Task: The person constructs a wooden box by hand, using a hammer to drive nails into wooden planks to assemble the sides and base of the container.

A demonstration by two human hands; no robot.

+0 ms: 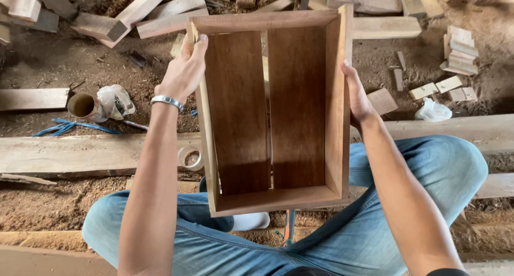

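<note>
**Evidently a wooden crate gripped at both sides**

Overhead, an open wooden crate (273, 115) is held up above the lap, its inside turned toward the camera. It is gripped by both hands — the left hand (183, 72) is closed over the upper part of the left wall, thumb on the inner edge and fingers wrapped behind it, while the right hand (356, 96) is pressed flat against the outside of the right wall, thumb hooked over the rim; its fingers are hidden behind the board, so their spread cannot be told. A metal bracelet (167, 101) is worn on the left wrist. The bottom of the crate is made of two dark boards with a narrow slit between them.

Below, knees in blue jeans (428, 169) are spread apart. On the sawdust-covered ground, a roll of tape (190, 158) is seen just beside the crate's left wall, a tin can (83, 106) and blue cord (69, 127) lie further left, and small wood offcuts (458, 56) are piled at the upper right.
</note>
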